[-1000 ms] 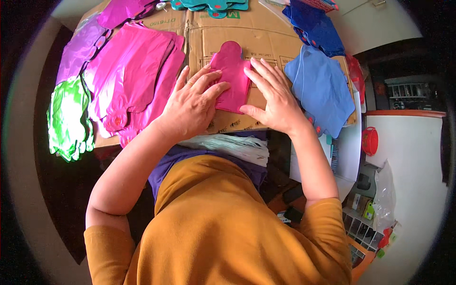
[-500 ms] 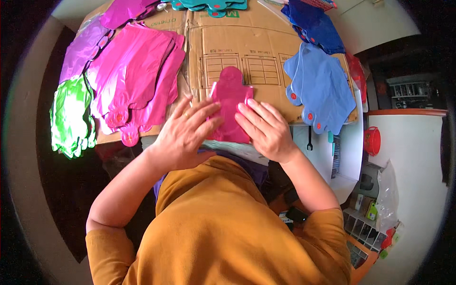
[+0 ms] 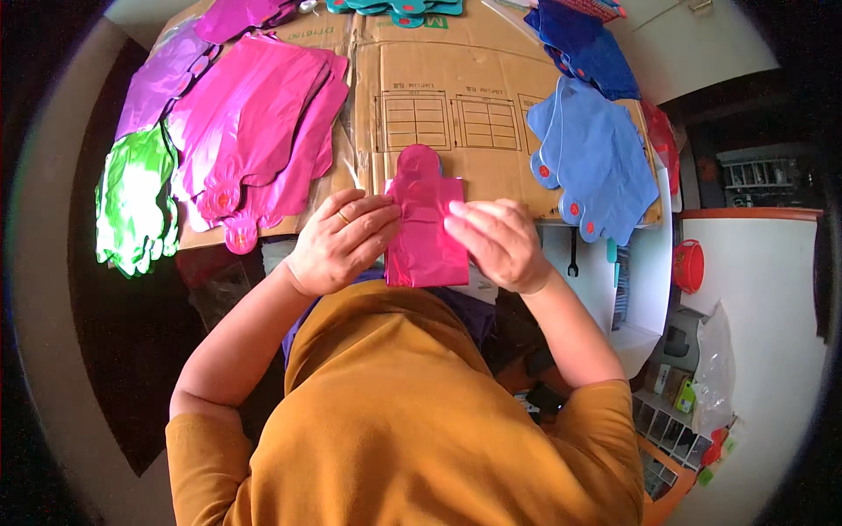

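Between my hands is a flat, folded pink foil balloon (image 3: 427, 232), shiny, with a rounded tab at its far end. It lies over the near edge of the cardboard, its lower end overhanging toward my body. My left hand (image 3: 346, 237), with a ring on one finger, is closed on its left edge. On the opposite edge, my right hand (image 3: 500, 244) pinches the foil between thumb and fingers. The undersides of both grips are hidden.
Brown cardboard (image 3: 412, 74) covers the table. Stacked on it are large pink foil pieces (image 3: 246, 114), green ones (image 3: 136, 202), purple ones (image 3: 162, 79), light blue ones (image 3: 596, 158), dark blue ones (image 3: 583, 48) and teal ones (image 3: 395, 9). A red basket (image 3: 688, 266) hangs at the right.
The folded pink foil balloon has come nearer to my body, past the cardboard's edge. My fingers, flatter on it before, now close on its two sides.
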The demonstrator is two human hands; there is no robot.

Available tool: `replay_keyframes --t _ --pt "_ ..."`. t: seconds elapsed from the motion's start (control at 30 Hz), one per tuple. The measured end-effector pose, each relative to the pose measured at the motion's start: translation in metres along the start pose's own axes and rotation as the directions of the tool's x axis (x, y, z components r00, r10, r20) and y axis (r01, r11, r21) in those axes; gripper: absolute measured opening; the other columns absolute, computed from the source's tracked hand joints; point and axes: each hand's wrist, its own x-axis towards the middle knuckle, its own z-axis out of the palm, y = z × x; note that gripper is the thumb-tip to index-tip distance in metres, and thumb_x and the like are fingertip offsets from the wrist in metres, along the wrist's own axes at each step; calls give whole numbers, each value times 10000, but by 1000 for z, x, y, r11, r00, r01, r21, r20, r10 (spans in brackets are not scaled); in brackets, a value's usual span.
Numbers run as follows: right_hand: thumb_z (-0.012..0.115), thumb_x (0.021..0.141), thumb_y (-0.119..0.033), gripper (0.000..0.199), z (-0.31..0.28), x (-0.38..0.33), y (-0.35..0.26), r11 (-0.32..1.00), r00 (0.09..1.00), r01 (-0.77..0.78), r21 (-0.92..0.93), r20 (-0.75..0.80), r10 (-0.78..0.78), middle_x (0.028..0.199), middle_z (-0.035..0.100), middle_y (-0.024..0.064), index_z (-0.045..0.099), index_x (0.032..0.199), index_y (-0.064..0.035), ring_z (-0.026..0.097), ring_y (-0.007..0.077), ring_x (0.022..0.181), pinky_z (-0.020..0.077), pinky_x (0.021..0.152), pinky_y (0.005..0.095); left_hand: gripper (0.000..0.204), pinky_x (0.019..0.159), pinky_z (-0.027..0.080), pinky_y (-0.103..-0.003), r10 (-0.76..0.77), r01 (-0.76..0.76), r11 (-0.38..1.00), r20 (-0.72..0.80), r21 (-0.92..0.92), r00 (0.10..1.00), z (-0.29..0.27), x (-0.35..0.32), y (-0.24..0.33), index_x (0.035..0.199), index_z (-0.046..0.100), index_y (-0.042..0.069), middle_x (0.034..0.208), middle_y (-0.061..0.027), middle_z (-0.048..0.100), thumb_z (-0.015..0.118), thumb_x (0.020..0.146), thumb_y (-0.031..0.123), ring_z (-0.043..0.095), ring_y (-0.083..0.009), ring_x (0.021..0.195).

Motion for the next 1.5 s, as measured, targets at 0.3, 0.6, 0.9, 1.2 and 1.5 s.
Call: replay_keyframes --t 0.3,0.6,0.9,1.2,1.5 --pt "665 808 -93 239 -2 14 9 1000 999 0 15 53 -1 1017 651 83 707 1029 -12 611 244 898 503 849 395 308 895 504 -421 9 -9 1000 1 3 1000 1 1 -1 1099 670 28 1184 -119 669 601 814 125 647 -263 1114" --pt "638 821 -78 195 -6 23 5 990 985 -133 49 113 127 961 631 81 689 995 -5 604 269 916 499 987 445 332 966 479 -441 -34 34 999 12 3 999 2 -5 -3 1141 623 45 1176 -115 658 615 824 144 633 -258 1123" --pt "649 839 -61 162 -4 22 6 996 993 -93 -5 75 93 935 624 86 687 984 0 609 256 875 502 950 474 276 986 470 -450 -139 141 988 27 -61 990 -2 4 -1 1097 642 58 1101 -78 667 605 835 135 644 -238 1051" --pt "621 840 -83 186 -3 18 -1 981 979 -194 -21 55 195 937 631 82 678 1004 -18 615 246 871 487 988 475 262 1051 428 -499 -147 146 988 -22 -46 989 0 3 -2 1069 656 69 1046 -69 665 636 811 111 641 -232 1031" --pt "647 828 -87 132 -7 30 6 975 959 -224 9 178 219 859 540 75 635 957 -62 548 273 842 442 854 436 261 1083 361 -492 -257 256 966 -52 -22 965 -2 8 4 1048 662 102 937 -22 679 675 789 66 646 -195 950"
